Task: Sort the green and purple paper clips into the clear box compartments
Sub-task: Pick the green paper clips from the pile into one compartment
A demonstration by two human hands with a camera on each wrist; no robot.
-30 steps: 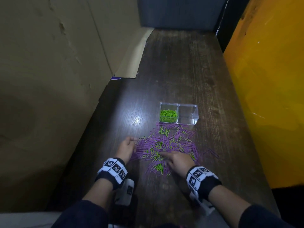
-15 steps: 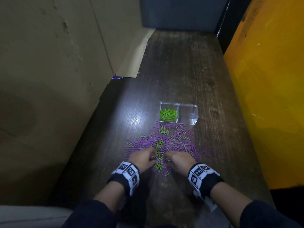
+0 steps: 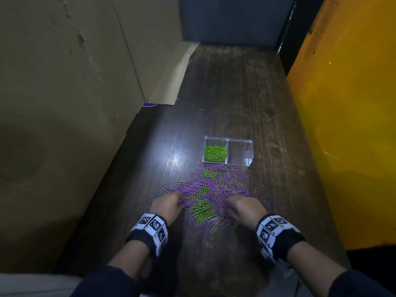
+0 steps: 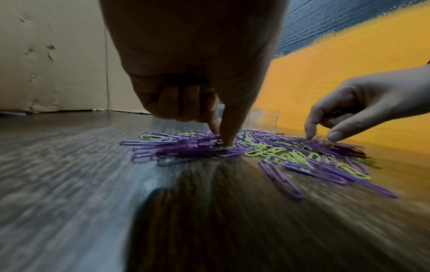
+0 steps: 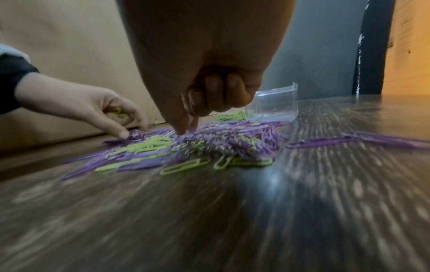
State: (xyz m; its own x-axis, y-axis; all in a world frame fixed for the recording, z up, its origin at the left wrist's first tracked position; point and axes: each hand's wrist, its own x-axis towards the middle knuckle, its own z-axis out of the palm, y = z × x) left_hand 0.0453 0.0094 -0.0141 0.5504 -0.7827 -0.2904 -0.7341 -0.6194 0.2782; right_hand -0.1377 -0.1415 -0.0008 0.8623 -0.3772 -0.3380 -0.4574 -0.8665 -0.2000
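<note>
A mixed pile of purple and green paper clips (image 3: 211, 190) lies on the dark wooden table, just in front of the clear two-compartment box (image 3: 241, 162). The box's left compartment holds green clips (image 3: 215, 153); its right one shows nothing inside. My left hand (image 3: 180, 197) is at the pile's left edge, thumb and index tip (image 4: 222, 139) pressed into purple clips, with green clips (image 5: 117, 112) tucked in its curled fingers. My right hand (image 3: 228, 203) is at the pile's right side, fingers curled, thumb and index tip (image 5: 185, 131) pinching into the clips.
A cardboard wall (image 3: 75, 93) runs along the left of the table and an orange panel (image 3: 347, 125) along the right. A few stray purple clips (image 3: 272, 202) lie right of the pile. Bare tabletop (image 3: 231, 93) stretches beyond the box.
Half a second ago the two hands were close together at the pile's near middle. They have since drawn apart, the left one to the left and the right one to the right.
</note>
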